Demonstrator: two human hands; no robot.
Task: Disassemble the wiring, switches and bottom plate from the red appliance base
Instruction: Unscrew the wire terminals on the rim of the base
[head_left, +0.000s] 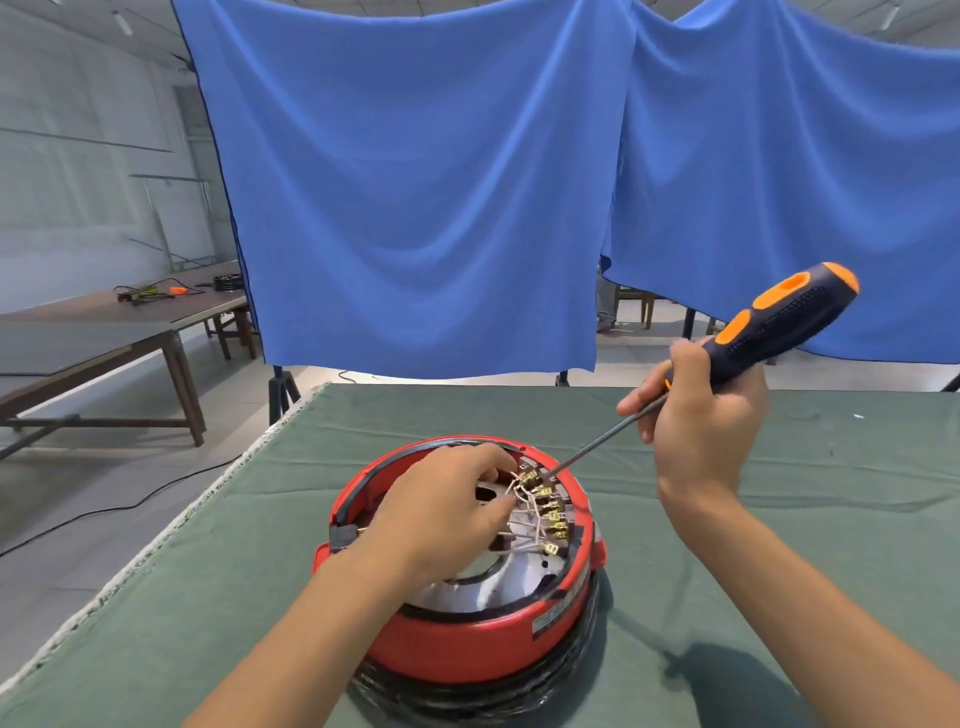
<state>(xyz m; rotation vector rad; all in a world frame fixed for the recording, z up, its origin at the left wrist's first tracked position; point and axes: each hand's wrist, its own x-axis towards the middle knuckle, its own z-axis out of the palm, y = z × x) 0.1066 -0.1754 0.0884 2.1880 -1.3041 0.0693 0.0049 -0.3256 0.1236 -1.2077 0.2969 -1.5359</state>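
Note:
The red appliance base (467, 639) lies upside down on the green cloth, its inside open to me. Pale wires (524, 512) with brass terminals (553, 514) run along the right inner rim, above a silvery metal plate (467, 590). My left hand (441, 512) reaches into the base, and its fingers pinch the wires near the top terminals. My right hand (698, 421) grips a dark blue and orange screwdriver (769, 325). Its shaft slants down to the left, and the tip sits at the uppermost terminals by the rim.
The green cloth (779, 519) covers the table, whose left edge runs diagonally past the base. Blue drapes (426, 182) hang behind the far edge. A brown table (130, 317) with small tools stands at the far left, with cables on the floor.

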